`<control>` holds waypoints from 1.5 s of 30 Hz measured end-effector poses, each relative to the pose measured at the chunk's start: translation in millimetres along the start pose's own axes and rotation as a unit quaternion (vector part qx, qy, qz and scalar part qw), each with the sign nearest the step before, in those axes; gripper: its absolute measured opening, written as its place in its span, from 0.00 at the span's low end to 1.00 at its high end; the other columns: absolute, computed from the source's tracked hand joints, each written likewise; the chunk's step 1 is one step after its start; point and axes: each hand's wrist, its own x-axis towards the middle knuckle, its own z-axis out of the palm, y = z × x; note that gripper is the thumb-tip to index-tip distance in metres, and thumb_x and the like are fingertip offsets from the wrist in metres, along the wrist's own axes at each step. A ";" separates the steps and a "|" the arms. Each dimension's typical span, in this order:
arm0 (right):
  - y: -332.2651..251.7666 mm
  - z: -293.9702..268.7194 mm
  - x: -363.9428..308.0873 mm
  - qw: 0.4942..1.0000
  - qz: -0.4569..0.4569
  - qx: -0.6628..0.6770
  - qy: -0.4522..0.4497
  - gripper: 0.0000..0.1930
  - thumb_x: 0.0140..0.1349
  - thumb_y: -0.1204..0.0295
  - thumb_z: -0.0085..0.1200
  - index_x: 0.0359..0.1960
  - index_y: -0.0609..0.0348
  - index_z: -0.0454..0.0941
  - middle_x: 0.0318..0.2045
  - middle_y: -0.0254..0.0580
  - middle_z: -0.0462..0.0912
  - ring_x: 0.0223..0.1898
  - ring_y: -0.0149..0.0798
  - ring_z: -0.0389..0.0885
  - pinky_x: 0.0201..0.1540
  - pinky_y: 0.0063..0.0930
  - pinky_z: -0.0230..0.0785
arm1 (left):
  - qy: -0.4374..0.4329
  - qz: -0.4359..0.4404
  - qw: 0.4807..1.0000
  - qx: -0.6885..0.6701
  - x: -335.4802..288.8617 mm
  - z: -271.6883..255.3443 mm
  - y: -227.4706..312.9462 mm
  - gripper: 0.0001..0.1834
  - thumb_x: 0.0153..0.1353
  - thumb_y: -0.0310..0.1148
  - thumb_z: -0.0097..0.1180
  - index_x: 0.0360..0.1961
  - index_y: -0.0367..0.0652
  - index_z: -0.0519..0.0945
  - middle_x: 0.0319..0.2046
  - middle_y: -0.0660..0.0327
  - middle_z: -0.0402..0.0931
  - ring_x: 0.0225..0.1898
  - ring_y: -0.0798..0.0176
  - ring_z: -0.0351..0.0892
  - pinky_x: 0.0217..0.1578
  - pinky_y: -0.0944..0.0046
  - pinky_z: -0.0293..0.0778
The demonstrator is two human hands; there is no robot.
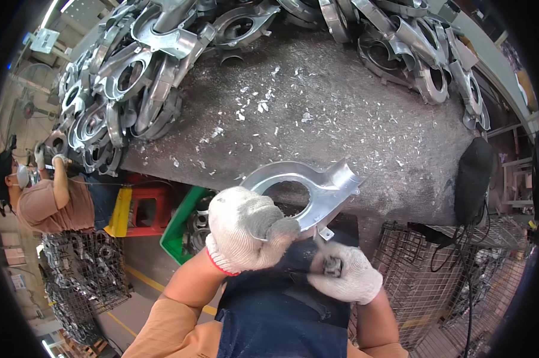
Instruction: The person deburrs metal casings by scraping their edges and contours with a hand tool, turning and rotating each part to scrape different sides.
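I see the left hand (248,230), in a white knit glove, with its fingers clamped on a metal casting (308,191), a flat silver piece with a round opening, held at the near edge of the tabletop (341,119). The right hand (344,271), gloved too, has its fingers curled shut around a small tool (331,267) just under the casting's lower tab. Metal shavings (257,104) litter the tabletop. Heaped castings (120,77) line its far side. Below left: a green crate (183,224), a red stool (150,209), a co-worker (48,197). A wire basket (427,280) stands at right.
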 end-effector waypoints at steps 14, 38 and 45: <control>-8.1 21.9 -4.7 0.972 0.059 -0.102 0.203 0.14 0.63 0.63 0.72 0.46 0.54 0.84 0.35 0.52 0.92 0.40 0.61 0.93 0.45 0.49 0.85 | 0.009 -0.008 1.000 0.013 -12.3 15.6 9.0 0.13 0.55 0.38 0.75 0.18 0.52 0.84 0.15 0.62 0.73 0.15 0.52 0.75 0.19 0.53 0.68; 39.4 1.1 6.8 0.963 0.142 -0.100 0.208 0.18 0.63 0.60 0.74 0.47 0.56 0.85 0.37 0.50 0.92 0.43 0.49 0.94 0.49 0.42 0.84 | -0.124 0.051 0.978 0.162 -41.1 26.5 -36.1 0.29 0.35 0.46 0.80 0.42 0.48 0.89 0.44 0.60 0.85 0.53 0.47 0.85 0.61 0.41 0.80; 34.3 12.2 9.2 0.968 0.049 -0.140 0.203 0.11 0.64 0.67 0.73 0.40 0.56 0.82 0.34 0.47 0.92 0.39 0.53 0.94 0.43 0.43 0.85 | -0.156 0.115 0.981 0.005 -31.3 18.4 -24.1 0.22 0.34 0.45 0.79 0.30 0.46 0.88 0.26 0.65 0.78 0.33 0.53 0.83 0.45 0.48 0.83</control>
